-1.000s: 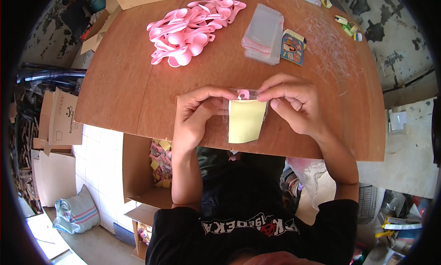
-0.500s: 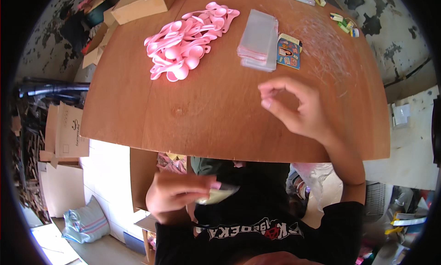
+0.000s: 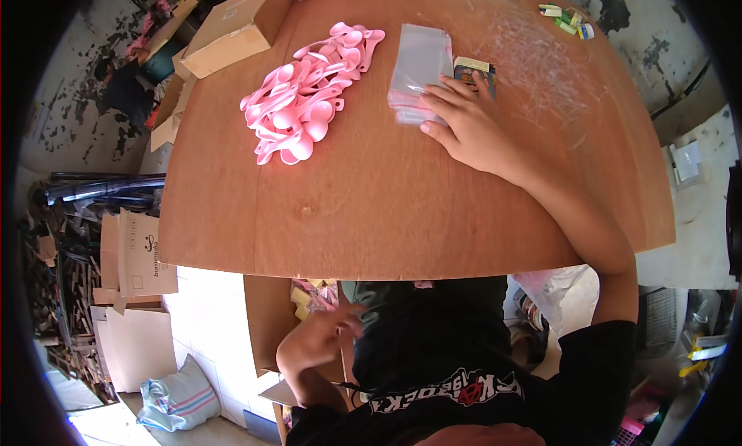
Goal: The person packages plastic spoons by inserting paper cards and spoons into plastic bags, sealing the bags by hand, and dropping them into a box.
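My right hand (image 3: 468,125) lies with spread fingers at the near end of a stack of clear plastic bags (image 3: 420,63). Its fingertips also cover part of a small stack of colourful printed cards (image 3: 473,66). Below the table's near edge, my left hand (image 3: 321,339) is blurred, with its fingers loosely apart and nothing visible in them. It is beside an open cardboard box (image 3: 267,322) that holds small packets (image 3: 313,297), some yellowish and some pink. A heap of pink plastic measuring spoons (image 3: 309,90) lies on the table, left of the bags.
The brown wooden table (image 3: 371,222) carries thin clear plastic scraps (image 3: 533,67) and small tape rolls (image 3: 568,21) at the right. Another cardboard box (image 3: 232,28) stands at the far left edge. A white sack (image 3: 179,396) rests on the floor at left.
My right hand has moved forward from above the table onto the bags and cards. The small clear packet that my left hand held is no longer visible there; that hand is now beside the box.
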### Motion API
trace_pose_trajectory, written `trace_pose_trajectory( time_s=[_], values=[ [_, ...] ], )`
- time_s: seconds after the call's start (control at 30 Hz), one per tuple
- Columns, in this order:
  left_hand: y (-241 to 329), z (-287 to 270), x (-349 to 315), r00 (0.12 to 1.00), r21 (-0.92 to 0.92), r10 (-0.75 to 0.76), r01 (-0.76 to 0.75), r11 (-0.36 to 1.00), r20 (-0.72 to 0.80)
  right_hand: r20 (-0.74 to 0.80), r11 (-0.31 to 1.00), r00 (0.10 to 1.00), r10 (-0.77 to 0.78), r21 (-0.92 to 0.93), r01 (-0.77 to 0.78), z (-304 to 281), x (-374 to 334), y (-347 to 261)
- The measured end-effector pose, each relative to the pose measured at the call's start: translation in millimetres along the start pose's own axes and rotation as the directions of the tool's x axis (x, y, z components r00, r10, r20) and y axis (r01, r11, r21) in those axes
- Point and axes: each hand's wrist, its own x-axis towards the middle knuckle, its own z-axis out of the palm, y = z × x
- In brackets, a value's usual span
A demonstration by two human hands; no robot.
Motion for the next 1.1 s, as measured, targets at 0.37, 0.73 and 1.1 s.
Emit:
trace_pose_trajectory(
  time_s=[0.37, 0.73, 1.1],
  values=[
    [160.1, -87.5, 118.1, 0.805, 0.741, 0.59, -0.436, 0.512, 0.066, -0.243, 0.986, 0.969, 0.046, 0.165, -0.006, 1.2, -1.1, -0.6],
    [100.5, -110.6, 246.1, 0.793, 0.772, 0.6, -0.315, 0.552, -0.106, -0.443, 0.965, 0.889, 0.117, 0.262, 0.004, -2.8, -1.7, -2.9],
    [114.3, -101.3, 196.1, 0.506, 0.744, 0.846, -0.497, 0.446, -0.169, -0.531, 0.781, 0.844, -0.082, 0.492, 0.385, -25.6, -4.5, -34.2]
  ],
)
